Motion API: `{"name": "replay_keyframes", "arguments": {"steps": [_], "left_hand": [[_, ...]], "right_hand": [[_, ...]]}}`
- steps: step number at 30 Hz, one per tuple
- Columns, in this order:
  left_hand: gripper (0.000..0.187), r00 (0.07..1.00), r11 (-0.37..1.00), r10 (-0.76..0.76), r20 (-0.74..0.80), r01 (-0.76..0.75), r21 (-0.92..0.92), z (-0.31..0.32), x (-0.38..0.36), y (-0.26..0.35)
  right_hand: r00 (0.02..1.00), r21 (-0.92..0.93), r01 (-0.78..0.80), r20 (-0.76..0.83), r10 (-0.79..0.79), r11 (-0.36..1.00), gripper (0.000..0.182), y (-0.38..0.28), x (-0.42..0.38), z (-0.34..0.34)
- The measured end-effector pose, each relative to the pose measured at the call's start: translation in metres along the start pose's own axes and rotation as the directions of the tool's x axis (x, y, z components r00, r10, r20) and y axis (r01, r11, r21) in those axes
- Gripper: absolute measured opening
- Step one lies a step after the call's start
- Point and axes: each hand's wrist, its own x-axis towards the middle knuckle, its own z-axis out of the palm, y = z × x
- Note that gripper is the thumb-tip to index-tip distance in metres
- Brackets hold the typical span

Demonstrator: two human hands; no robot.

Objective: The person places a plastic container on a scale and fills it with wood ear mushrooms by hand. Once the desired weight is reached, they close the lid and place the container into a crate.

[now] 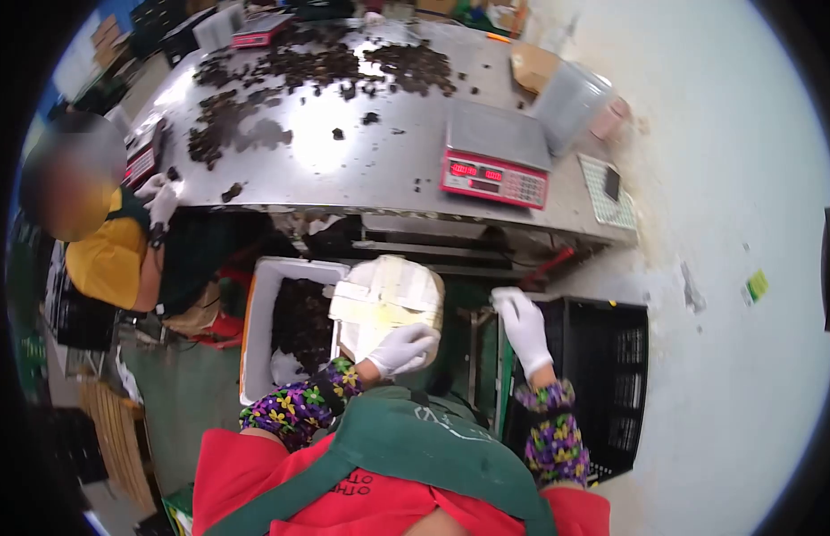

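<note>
My left hand (402,350), in a white glove, is over the near edge of a rounded, off-white, tape-wrapped top (382,284). Its fingers are curled and their undersides hidden, so I cannot tell what they hold. To the left of the wrapped top is a white foam box (256,344) with dark, clumped pieces (299,317) inside and a pale crumpled bag at its near end. My right hand (522,332), also gloved in white, is raised beside the left rim of a black plastic crate (602,313), fingers stretched forward and bent slightly left.
Ahead stands a metal table (379,170) strewn with dark pieces (299,67). A red scale (495,161) sits at its near right, by a clear plastic tub (571,103) and a phone (613,184). On the left, a person in a yellow shirt (120,259) works with gloved hands (160,198).
</note>
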Motion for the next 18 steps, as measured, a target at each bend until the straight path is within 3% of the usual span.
{"name": "replay_keyframes", "arguments": {"steps": [1,2,4,5,6,7,8,10,11,12,13,14,15,16,18], "left_hand": [[0.024,0.99,0.999,0.026,-0.137,-0.03,-0.025,-0.017,-0.003,-0.035],[0.023,0.964,0.996,-0.023,-0.265,0.0,-0.088,-0.034,-0.013,-0.054],[0.02,0.867,0.987,-0.152,-0.475,0.111,-0.114,-0.063,-0.044,-0.07],[0.019,0.811,0.986,-0.107,-0.575,0.16,0.042,-0.076,-0.058,-0.08],[0.019,0.766,0.989,-0.091,-0.637,0.146,0.033,-0.094,-0.066,-0.132],[0.019,0.725,0.98,-0.197,-0.66,0.166,-0.11,-0.102,-0.08,-0.145],[0.018,0.695,0.974,-0.168,-0.699,0.224,-0.01,-0.12,-0.09,-0.195],[0.024,0.585,0.919,-0.279,-0.762,0.394,-0.034,-0.137,-0.118,-0.238],[0.022,0.564,0.885,-0.458,-0.687,0.357,-0.297,-0.143,-0.132,-0.252],[0.018,0.507,0.887,-0.381,-0.773,0.435,-0.152,-0.131,-0.144,-0.213],[0.017,0.49,0.866,-0.389,-0.78,0.483,-0.129,-0.156,-0.157,-0.287],[0.017,0.395,0.813,-0.529,-0.751,0.49,-0.315,-0.151,-0.168,-0.275],[0.015,0.398,0.794,-0.339,-0.852,0.608,-0.031,-0.185,-0.184,-0.365],[0.014,0.31,0.807,-0.459,-0.833,0.537,-0.245,-0.184,-0.191,-0.365],[0.015,0.178,0.764,-0.594,-0.784,0.428,-0.482,-0.157,-0.189,-0.296]], "right_hand": [[0.998,-0.224,0.05,0.036,-0.043,0.973,0.021,0.017,-0.019,-0.005],[0.996,-0.309,0.072,0.064,-0.054,0.948,0.02,0.037,-0.038,-0.007],[0.986,-0.417,-0.008,0.149,0.077,0.909,0.018,0.064,-0.075,-0.016],[0.984,-0.398,-0.057,0.135,0.12,0.915,0.017,0.08,-0.093,-0.019],[0.978,-0.381,-0.114,0.118,0.17,0.917,0.016,0.091,-0.105,-0.022],[0.976,-0.381,-0.116,0.126,0.176,0.917,0.016,0.097,-0.11,-0.025],[0.968,-0.405,-0.167,0.107,0.228,0.899,0.016,0.105,-0.116,-0.03],[0.955,-0.426,-0.223,0.083,0.283,0.877,0.016,0.112,-0.12,-0.038],[0.957,-0.405,-0.227,0.079,0.281,0.886,0.016,0.115,-0.115,-0.041],[0.958,-0.383,-0.229,0.075,0.277,0.895,0.016,0.119,-0.11,-0.044],[0.967,-0.363,-0.201,0.076,0.244,0.91,0.017,0.123,-0.104,-0.046],[0.972,-0.329,-0.19,0.074,0.225,0.925,0.017,0.129,-0.098,-0.049],[0.972,-0.315,-0.191,0.073,0.224,0.93,0.018,0.129,-0.09,-0.052],[0.972,-0.3,-0.191,0.073,0.223,0.934,0.018,0.129,-0.084,-0.055],[0.974,-0.256,-0.189,0.073,0.214,0.948,0.019,0.131,-0.074,-0.059]]}}
